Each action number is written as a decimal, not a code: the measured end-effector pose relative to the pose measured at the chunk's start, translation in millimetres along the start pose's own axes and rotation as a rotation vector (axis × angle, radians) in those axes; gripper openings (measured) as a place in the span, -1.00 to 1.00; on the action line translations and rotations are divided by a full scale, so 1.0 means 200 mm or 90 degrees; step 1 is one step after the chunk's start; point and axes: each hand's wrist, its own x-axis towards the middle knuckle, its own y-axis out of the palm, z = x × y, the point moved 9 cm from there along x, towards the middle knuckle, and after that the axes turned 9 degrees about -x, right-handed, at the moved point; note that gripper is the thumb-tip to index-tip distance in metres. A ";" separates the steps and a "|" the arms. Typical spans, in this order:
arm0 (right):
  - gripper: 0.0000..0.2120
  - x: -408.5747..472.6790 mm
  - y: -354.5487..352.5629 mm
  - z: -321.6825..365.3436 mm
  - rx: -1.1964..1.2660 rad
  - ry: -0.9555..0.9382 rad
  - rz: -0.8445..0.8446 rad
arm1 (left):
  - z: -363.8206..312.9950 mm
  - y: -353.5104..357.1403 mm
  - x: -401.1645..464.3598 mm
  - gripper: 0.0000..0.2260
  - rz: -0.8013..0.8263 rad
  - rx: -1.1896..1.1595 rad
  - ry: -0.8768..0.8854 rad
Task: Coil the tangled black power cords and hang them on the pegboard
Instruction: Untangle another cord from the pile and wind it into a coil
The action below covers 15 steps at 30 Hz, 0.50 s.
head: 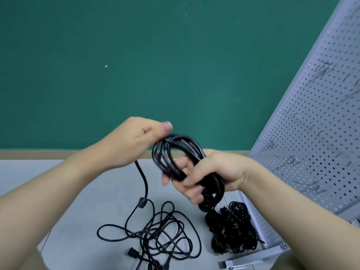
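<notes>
left hand (136, 141) raised, fingers curled, right hand (212, 172) clenched

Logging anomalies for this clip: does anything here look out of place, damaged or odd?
Nothing damaged. The only mess is the task's own: a loose cord tangle and a denser cord heap lie on the table. The pegboard holds only bare hooks.

Coiled cord (175, 152) motion-blurred at frame centre, left hand (136, 139) fingers hidden behind it, loose cords (155, 236) cut off at bottom edge, pegboard (315, 117) hooks blurred, cropped right
</notes>
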 end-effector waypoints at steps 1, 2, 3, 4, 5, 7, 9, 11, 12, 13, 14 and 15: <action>-0.72 0.00 -0.04 0.04 0.025 -0.055 -0.042 | 0.02 -0.04 0.00 -0.34 -0.030 -0.050 -0.017; -0.72 -0.01 -0.09 0.09 0.058 -0.114 -0.094 | 0.04 -0.06 0.00 -0.35 -0.054 -0.091 -0.042; -0.72 -0.03 -0.14 0.13 0.100 -0.168 -0.139 | 0.08 -0.07 0.00 -0.37 -0.072 -0.123 -0.071; -0.72 -0.05 -0.19 0.16 0.145 -0.209 -0.160 | 0.10 -0.07 0.00 -0.40 -0.086 -0.148 -0.097; -0.71 -0.07 -0.21 0.18 0.179 -0.232 -0.153 | 0.12 -0.06 0.00 -0.43 -0.094 -0.163 -0.113; -0.70 -0.07 -0.21 0.17 0.198 -0.224 -0.116 | 0.13 -0.01 -0.01 -0.44 -0.093 -0.161 -0.104; -0.66 -0.05 -0.21 0.13 0.199 -0.196 -0.108 | 0.11 0.02 0.00 -0.45 -0.087 -0.204 -0.080; -0.61 -0.04 -0.21 0.11 0.227 -0.180 -0.109 | 0.10 -0.03 0.01 -0.45 -0.111 -0.347 -0.076; -0.59 -0.04 -0.21 0.10 0.243 -0.176 -0.110 | 0.10 -0.07 0.02 -0.50 -0.119 -0.437 -0.078; -0.58 -0.04 -0.21 0.09 0.251 -0.168 -0.109 | 0.10 -0.10 0.03 -0.60 -0.117 -0.511 -0.071; -0.57 -0.04 -0.22 0.08 0.250 -0.157 -0.106 | 0.08 -0.13 0.04 -0.69 -0.104 -0.548 -0.057; -0.56 -0.04 -0.21 0.07 0.241 -0.148 -0.097 | 0.08 -0.15 0.04 -0.75 -0.090 -0.546 -0.043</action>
